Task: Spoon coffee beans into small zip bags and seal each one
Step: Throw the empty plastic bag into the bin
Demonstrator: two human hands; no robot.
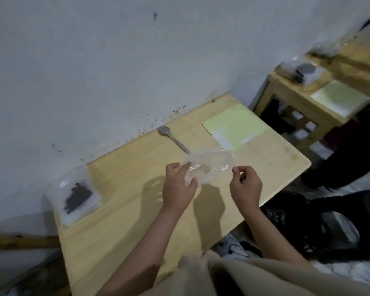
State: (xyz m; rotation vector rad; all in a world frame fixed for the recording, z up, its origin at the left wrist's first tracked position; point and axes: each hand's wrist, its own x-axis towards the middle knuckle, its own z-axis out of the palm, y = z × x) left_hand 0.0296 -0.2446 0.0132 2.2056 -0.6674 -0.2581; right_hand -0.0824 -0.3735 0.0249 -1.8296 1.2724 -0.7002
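Fingers of left hand (177, 189) pinch crinkled clear zip bag (209, 165); right hand (246, 184) fingers curl empty.

Dim, soft indoor light from above throws blurred shadows of my hands onto the tabletop (120, 210), while everything looks slightly smeared, most at the bent, wide-angle edges and far right corner.
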